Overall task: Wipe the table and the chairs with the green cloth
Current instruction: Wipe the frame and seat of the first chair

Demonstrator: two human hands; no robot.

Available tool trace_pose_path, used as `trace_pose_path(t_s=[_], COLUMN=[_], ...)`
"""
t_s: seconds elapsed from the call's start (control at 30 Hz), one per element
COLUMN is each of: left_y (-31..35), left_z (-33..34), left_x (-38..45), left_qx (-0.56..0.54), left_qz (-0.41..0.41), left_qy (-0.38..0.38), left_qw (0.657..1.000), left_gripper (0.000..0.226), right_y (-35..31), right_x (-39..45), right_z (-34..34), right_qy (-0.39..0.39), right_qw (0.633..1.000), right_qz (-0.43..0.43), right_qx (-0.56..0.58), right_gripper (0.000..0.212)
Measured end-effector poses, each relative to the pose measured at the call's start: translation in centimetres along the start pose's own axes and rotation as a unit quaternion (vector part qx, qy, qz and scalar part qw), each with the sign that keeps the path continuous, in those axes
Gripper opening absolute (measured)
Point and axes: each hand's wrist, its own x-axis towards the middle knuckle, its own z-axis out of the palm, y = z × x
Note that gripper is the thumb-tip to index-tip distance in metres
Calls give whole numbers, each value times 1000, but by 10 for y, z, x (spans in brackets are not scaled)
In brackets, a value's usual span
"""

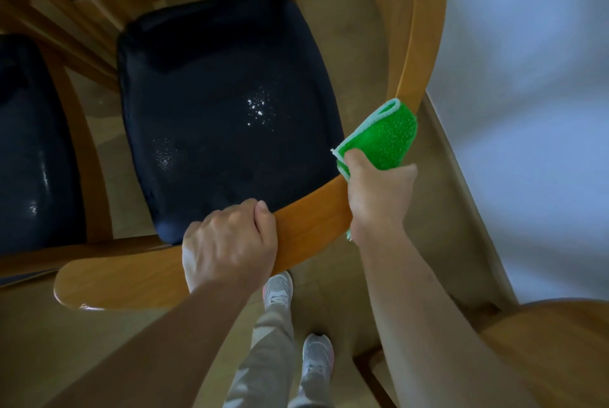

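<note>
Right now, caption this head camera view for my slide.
Left hand steadies the chair's wooden backrest while right hand wipes it with green cloth.

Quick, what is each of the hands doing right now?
Left hand: closed around the curved wooden chair back rail.
Right hand: closed on the folded green cloth, pressed against that rail.

Below the hands, two grey sneakers (298,325) and beige trousers (263,358) stand on the tan floor (82,341); right of them, a pale wall (527,78).
</note>
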Motion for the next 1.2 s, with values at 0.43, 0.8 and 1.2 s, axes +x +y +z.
trace_pose_path(t_s=[0.43,0.8,1.2], left_y=[1,0,6], left_z=[-5,-6,-15], left_x=[1,2,5], left_qx=[7,-2,-1], left_qz=[3,7,8], left_qy=[-18,-50,-82], left_qw=[1000,999,997], left_gripper=[42,41,41], right_y=[-28,-88,2], right_x=[40,91,19], right_z=[13,23,6], right_qy=[46,111,63], right_qw=[987,952,985], right_qz=[-79,-252,-53], right_qx=[-133,-132,-152], right_gripper=[56,57,42])
